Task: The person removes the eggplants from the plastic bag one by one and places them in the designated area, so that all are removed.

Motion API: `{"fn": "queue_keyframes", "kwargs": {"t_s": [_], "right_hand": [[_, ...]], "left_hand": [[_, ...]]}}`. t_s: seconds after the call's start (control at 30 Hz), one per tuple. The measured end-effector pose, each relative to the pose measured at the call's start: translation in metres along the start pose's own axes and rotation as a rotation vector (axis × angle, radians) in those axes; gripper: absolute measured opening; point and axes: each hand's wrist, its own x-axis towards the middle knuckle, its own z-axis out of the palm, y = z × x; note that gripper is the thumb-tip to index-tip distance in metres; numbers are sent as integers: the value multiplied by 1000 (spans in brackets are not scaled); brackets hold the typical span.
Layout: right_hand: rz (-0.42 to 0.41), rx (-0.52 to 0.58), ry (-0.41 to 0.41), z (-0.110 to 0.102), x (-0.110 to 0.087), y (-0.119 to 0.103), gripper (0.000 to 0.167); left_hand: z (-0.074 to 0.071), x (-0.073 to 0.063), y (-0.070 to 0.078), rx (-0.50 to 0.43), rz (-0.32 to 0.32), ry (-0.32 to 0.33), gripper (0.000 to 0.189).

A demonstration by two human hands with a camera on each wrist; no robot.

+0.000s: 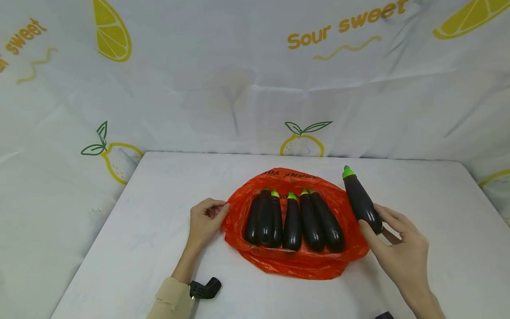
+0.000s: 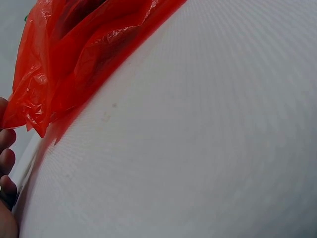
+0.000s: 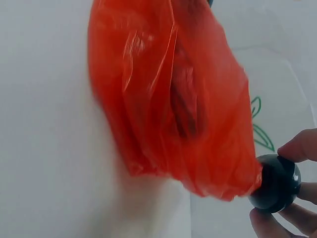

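A red plastic bag [image 1: 295, 266] lies spread on the table with several dark purple eggplants [image 1: 292, 223] side by side in its opening. My left hand [image 1: 205, 221] pinches the bag's left rim; in the left wrist view its fingertips [image 2: 7, 161] show at the edge beside the crumpled plastic. To the right of the bag, my right hand [image 1: 402, 248] grips one eggplant [image 1: 360, 199] by its rounded lower end, the green cap pointing up and away. From the right wrist view, that eggplant's round end [image 3: 277, 186] sits between thumb and fingers, close to the bag's edge.
The white table [image 1: 151, 230] extends on both sides of the bag. Behind it hangs a white cloth [image 1: 223, 88] with lemon prints. A black device [image 1: 205, 289] is at the left wrist, and part of another dark one [image 1: 384, 315] shows at the bottom edge.
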Motion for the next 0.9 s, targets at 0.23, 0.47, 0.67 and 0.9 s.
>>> {"fn": "queue_keyframes", "kwargs": {"t_s": [0.23,0.47,0.67,0.9], "right_hand": [[13,-14,27,-7,8,20,48],[58,-23,34,-11,12,36,46],[121,-98,8,-12,14,48,43],[168,-145,-42,-9,14,58,44]], "left_hand": [[0,0,0,6,-11,2,5],[0,0,0,23,-2,10,7],[-1,0,0,29,-2,2,5],[-2,0,0,26,-13,-6,5]]}}
